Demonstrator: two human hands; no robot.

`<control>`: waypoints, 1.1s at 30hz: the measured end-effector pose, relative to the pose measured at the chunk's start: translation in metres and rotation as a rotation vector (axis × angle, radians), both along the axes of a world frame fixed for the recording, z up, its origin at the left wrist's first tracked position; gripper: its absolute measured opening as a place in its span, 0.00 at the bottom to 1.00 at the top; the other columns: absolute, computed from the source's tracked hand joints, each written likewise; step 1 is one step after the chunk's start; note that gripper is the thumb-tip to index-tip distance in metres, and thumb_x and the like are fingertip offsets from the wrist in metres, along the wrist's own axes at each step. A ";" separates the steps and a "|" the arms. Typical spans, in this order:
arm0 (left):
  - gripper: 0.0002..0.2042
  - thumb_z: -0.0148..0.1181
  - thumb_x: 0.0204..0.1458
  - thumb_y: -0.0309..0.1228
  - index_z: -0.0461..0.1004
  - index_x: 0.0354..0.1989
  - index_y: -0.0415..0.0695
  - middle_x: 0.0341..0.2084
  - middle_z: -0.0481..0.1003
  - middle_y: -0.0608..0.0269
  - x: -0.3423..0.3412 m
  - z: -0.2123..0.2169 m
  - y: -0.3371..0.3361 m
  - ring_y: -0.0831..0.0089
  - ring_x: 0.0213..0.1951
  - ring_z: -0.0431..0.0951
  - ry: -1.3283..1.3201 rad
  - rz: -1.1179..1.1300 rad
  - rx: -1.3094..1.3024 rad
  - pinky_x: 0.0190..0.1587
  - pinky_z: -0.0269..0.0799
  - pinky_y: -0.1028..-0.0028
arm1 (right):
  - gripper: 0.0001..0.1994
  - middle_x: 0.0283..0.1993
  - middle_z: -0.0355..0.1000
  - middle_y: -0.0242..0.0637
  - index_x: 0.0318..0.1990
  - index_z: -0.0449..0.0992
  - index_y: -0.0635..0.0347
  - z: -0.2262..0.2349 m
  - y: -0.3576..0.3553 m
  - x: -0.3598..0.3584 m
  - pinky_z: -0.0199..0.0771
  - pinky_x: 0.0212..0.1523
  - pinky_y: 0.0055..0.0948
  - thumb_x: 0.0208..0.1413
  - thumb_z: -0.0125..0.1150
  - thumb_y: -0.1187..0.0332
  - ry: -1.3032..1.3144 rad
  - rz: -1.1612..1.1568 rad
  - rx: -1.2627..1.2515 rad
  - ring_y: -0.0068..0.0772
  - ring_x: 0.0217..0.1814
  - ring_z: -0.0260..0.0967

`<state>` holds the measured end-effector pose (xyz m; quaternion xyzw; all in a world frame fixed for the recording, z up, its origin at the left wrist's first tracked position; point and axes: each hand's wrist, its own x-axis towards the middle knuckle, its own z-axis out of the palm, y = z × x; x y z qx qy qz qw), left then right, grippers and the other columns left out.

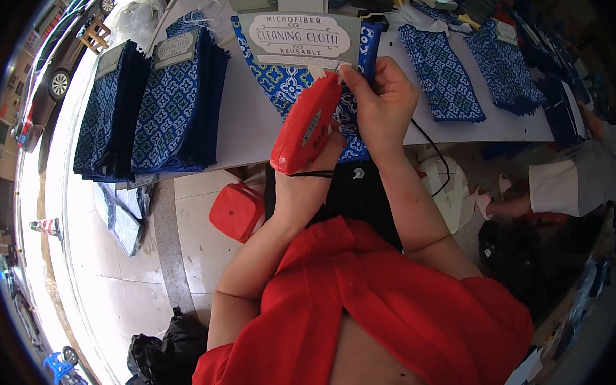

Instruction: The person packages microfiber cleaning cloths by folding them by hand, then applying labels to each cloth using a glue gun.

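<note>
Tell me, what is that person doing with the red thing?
The left hand grips a red tagging gun, its tip against a folded blue patterned cloth with a grey card label. The right hand pinches the cloth by the tip. Stacks of similar cloths lie on the white table.

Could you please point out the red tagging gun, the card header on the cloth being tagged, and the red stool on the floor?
red tagging gun [304,126], head view, middle of its body.
card header [300,39], head view, centre of the card.
red stool [236,211], head view, its top face.
</note>
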<state>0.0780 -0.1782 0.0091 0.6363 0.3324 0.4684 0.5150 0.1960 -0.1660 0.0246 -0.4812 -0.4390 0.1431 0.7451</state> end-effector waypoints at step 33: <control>0.08 0.53 0.43 0.23 0.68 0.34 0.38 0.23 0.72 0.62 -0.012 -0.001 0.001 0.79 0.28 0.71 -0.353 -0.146 -0.472 0.29 0.65 0.80 | 0.03 0.17 0.68 0.37 0.25 0.69 0.66 -0.006 0.002 0.004 0.62 0.20 0.19 0.43 0.57 0.78 -0.404 0.141 -0.082 0.21 0.18 0.66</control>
